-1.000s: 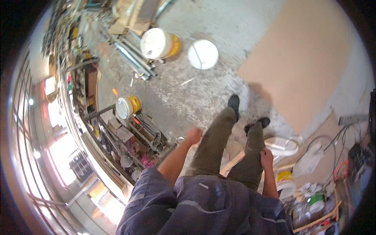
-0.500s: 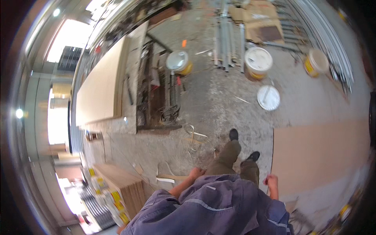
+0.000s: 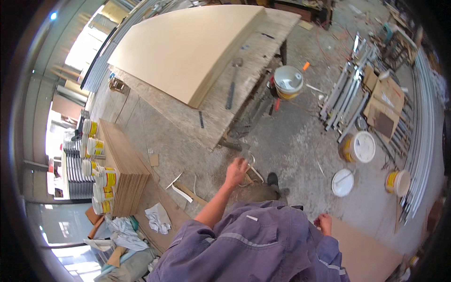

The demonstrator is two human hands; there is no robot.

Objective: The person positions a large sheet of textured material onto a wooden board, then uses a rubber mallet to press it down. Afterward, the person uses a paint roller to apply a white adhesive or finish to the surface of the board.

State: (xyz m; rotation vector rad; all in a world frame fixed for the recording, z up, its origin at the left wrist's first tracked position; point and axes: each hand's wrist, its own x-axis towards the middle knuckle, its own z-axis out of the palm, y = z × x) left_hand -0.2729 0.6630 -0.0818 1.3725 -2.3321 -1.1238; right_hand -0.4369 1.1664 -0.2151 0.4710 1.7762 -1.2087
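Reaching out ahead of the body over the concrete floor [image 3: 300,141] with the left hand [image 3: 236,171], fingers spread and released, gripping nothing; closest to it, a pale curled strip [image 3: 254,170] lying loose on the floor just beyond the fingertips, beside the dark shoe [image 3: 272,178], apparently dropped offcut rather than anything stored. Keeping the right hand [image 3: 324,223] low at the hip, curled into a loose fist with nothing visible in it, probably just carried at the side. Beyond the left hand, a long rough surface [image 3: 221,117] carrying a large pale board [image 3: 188,51] laid flat, likely so the whole sheet is supported, with a hammer [image 3: 232,87] parked on the bare strip beside it, within easy reach of the edge. Against the surface's far leg, a white bucket [image 3: 287,81]; further right, a second bucket [image 3: 357,146] with a round white lid [image 3: 342,182] lying on the floor close by, and a third bucket [image 3: 397,182] just beside that. Along the right, metal profiles [image 3: 343,101] bundled lengthwise out of the walkway. To the left, a stack of thin boards [image 3: 124,169] with cans [image 3: 101,178] lined along its side, and crumpled rags [image 3: 157,218] at its foot.
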